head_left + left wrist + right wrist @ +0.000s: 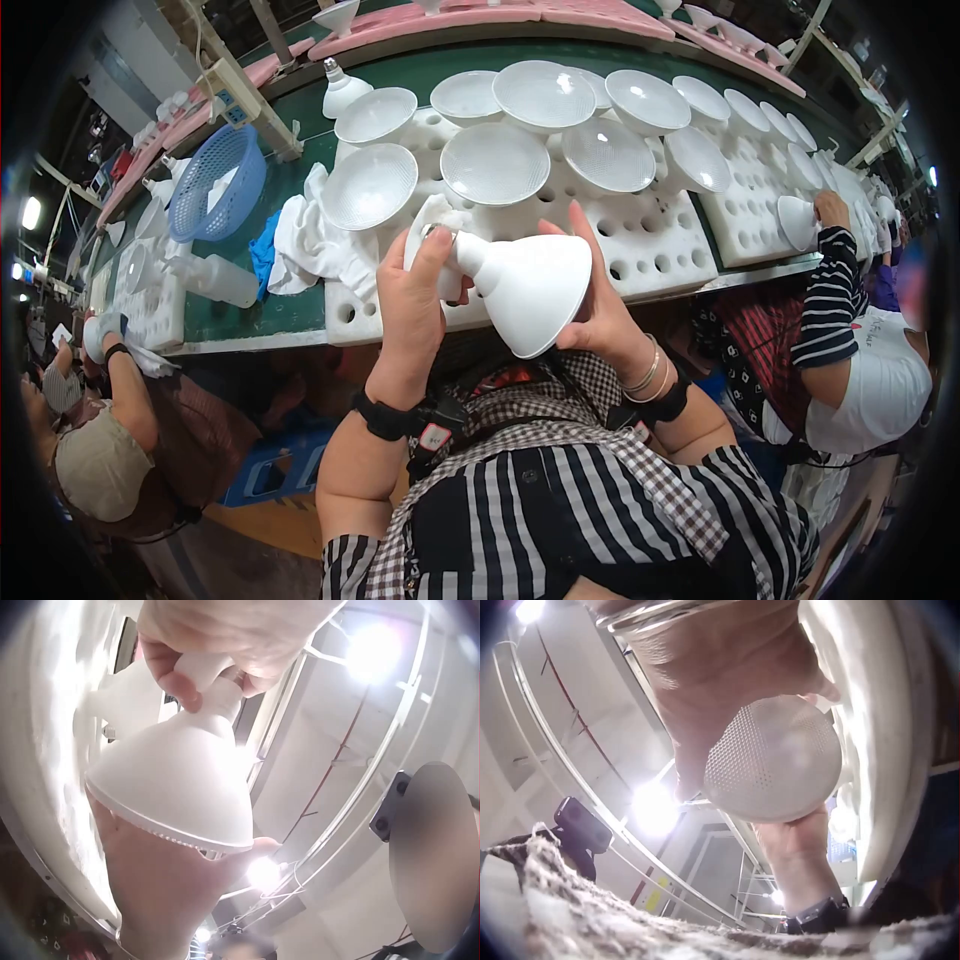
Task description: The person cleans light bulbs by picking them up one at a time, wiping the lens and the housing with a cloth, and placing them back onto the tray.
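Observation:
A white reflector lamp bulb (530, 290) is held tilted between both hands, above the table's front edge. My left hand (412, 300) pinches its narrow screw-base end, with a white cloth (437, 212) bunched between the fingers. The metal base is mostly hidden by the thumb and cloth. My right hand (610, 320) grips the wide end, thumb and fingers spread around the rim. The right wrist view shows the dimpled lens face (772, 769) against the right palm. From the left wrist camera, the smooth cone (184, 776) widens toward the right hand.
Several more bulbs (495, 163) stand lens-up in a white foam block (650, 240) on the green table. To the left lie a white rag (310, 245), a plastic bottle (215, 280) and a blue basket (222, 185). People work on both sides.

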A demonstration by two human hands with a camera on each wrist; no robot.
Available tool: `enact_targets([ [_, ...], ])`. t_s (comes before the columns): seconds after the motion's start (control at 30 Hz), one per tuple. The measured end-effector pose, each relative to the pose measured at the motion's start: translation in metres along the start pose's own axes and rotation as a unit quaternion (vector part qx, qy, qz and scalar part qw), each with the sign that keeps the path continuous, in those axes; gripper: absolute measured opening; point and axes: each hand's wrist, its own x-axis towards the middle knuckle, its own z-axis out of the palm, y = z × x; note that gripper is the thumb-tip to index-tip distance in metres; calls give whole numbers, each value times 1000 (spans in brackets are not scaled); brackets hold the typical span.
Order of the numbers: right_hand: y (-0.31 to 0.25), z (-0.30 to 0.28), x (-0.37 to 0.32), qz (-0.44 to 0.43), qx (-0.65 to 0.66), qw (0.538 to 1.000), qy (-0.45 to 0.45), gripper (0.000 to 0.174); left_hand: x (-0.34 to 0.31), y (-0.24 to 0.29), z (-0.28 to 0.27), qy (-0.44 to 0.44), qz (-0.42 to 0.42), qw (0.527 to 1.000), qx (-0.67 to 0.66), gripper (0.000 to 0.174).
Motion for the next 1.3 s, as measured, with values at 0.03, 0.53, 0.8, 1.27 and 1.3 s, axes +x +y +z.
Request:
enact_targets([
  [0.03,4,1,-2,-23,-18,999,14,159,0,-1,1,2,0,1000,-3,33],
  [0.53,12,-17,-4,-167,-248,954,22,156,9,-13,12,-17,-7,999,51,28],
  [0.8,15,-29,1,-105,-186,976,42,146,-25,-12,38,-188,446,656,579,43],
  [1.27,14,-37,9,-101,-203,974,-3,141,14,2,46,-140,401,634,646,27],
  [1.3,13,-35,8,-113,-215,970,-10,139,18,5,44,-138,404,632,647,27],
])
